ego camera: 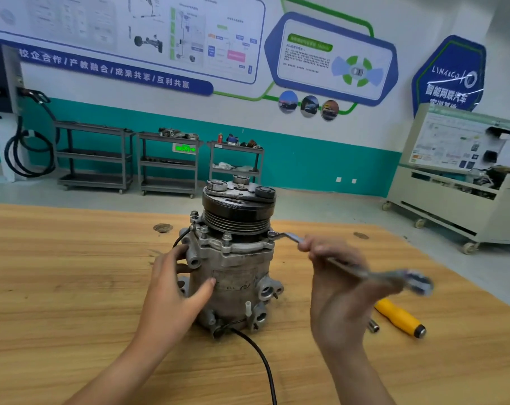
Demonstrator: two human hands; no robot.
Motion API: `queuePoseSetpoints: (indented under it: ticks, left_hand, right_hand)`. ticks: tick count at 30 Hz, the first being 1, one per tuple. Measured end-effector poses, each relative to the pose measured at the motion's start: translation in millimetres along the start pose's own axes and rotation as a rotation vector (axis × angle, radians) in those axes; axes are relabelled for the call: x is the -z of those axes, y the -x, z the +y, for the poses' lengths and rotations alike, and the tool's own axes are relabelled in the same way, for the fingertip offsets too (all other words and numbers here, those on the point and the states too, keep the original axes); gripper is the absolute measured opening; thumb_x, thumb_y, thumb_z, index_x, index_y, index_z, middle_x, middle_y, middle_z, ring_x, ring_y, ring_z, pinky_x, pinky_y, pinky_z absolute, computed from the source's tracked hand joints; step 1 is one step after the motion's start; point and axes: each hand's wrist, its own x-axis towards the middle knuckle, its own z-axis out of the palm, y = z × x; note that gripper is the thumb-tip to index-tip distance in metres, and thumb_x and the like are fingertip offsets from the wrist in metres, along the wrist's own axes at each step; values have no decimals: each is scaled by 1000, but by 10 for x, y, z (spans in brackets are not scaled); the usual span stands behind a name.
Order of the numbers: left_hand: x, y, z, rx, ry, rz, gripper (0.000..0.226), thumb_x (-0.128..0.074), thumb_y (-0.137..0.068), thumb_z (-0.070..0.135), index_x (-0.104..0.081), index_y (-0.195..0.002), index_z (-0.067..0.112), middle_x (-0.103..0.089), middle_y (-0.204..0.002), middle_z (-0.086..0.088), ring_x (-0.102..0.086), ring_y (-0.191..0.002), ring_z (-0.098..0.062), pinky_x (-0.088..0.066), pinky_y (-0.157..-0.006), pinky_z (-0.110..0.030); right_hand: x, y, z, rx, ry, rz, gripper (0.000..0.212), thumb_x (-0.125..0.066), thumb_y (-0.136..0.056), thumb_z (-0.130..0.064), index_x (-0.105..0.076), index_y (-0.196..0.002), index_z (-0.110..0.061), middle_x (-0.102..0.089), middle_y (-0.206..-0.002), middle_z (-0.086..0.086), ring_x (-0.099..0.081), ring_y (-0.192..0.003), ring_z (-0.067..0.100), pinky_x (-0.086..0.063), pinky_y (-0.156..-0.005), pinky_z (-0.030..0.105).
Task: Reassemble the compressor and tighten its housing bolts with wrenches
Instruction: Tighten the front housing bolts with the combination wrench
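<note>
cable: black lead (pixel 262 363) runs from the compressor's base toward the near edge of the table (pixel 72 287)
left hand: left hand (pixel 172 293) holds the compressor, thumb across the front label, fingers round its left side, looks like it's just steadying it
right hand: right hand (pixel 335 287) has its fingers closed on the wrench shank, about midway; it's blurry, so I can't tell the exact finger placement
loose bits: yellow-handled screwdriver (pixel 400 317) and a small socket (pixel 373 327) lie just right of that hand
compressor: compressor (pixel 236 267) stands upright mid-table between the hands, long axis vertical, pulley (pixel 237 211) on top
wrench: wrench (pixel 370 274) lies roughly level, long axis running from near-right up to far-left, ring end pointing at the housing
key bit: ring end sits on the bolt (pixel 272 234) at the flange's right edge, so the right hand is the nearer one, and I'd guess any swing goes around that bolt
other bolts: more heads stand up along the front-left flange
far back: grey carts (pixel 96 156) along the wall
</note>
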Motion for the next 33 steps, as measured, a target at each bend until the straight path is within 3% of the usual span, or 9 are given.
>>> queuePoseSetpoints:
  ticks: [4,8,10,12,14,17,21,25,33]
  left_hand:
    - [31,1,30,1,3,-8,69,-79,-71,19,-44,-130,18,-44,-117,5,-50,-114,-21,-47,-95,-47]
    - [27,-32,56,85,113,-37,91,-76,-51,58,-52,-119,2,-55,-109,-14,-55,-100,-30,-48,-89,-44]
    - [13,23,11,108,69,-17,68,-80,-67,20,-50,-123,-4,-60,-101,-4,-59,-97,-23,-46,-81,-16]
    - [11,102,-3,99,-15,14,63,-68,-72,-15,-42,-128,-12,-60,-102,1,-57,-99,-22,-38,-72,-3]
    - [13,92,21,20,-38,36,61,-68,-75,-10,-40,-129,-11,-56,-118,-25,-53,-107,-29,-37,-79,-7]
    - [1,-13,56,-63,35,-4,44,-65,-79,20,-51,-119,10,-54,-114,-13,-54,-106,-20,-46,-89,-28]
    - [50,5,32,6,25,-24,62,-73,-77,14,-43,-131,17,-44,-118,5,-50,-113,-15,-45,-96,-41]
    - [47,10,46,9,3,-31,64,-73,-77,17,-41,-132,20,-42,-117,9,-49,-114,-14,-44,-98,-39]
    - [36,7,51,9,16,-17,65,-73,-77,16,-41,-134,18,-43,-116,10,-50,-107,-9,-44,-93,-32]
  right_hand:
    - [-203,256,146,271,430,-266,42,-38,-95,-52,-58,-84,-17,-56,-88,0,-53,-86,11,-45,-77,24]
    - [-521,366,321,349,710,-343,48,-44,-89,-56,-60,-76,-12,-52,-73,6,-46,-78,15,-37,-92,40]
    - [-689,333,398,343,834,-353,49,-54,-79,-54,-65,-69,-8,-52,-67,6,-47,-73,18,-33,-97,43]
    - [-838,274,449,340,899,-340,43,-58,-72,-48,-67,-66,-7,-52,-64,6,-51,-67,23,-36,-93,42]
    - [-930,191,429,381,911,-301,45,-58,-71,-48,-64,-61,-4,-52,-58,8,-51,-60,24,-43,-75,39]
    - [-977,-66,222,424,635,-174,59,-51,-86,-53,-52,-50,-6,-48,-50,2,-43,-50,17,-38,-50,33]
    - [-854,-538,-221,75,-182,89,54,-63,-68,-66,-41,-41,-24,-33,-40,-17,-26,-37,2,-22,-42,18]
    - [-502,-1019,-317,-233,-371,316,54,-55,-88,-43,-28,-47,-22,-17,-40,-9,-14,-35,8,-16,-37,18]
    - [54,-1180,207,-693,-572,567,54,-40,-98,-41,-25,-50,-20,-17,-38,-7,-13,-29,8,-11,-30,16]
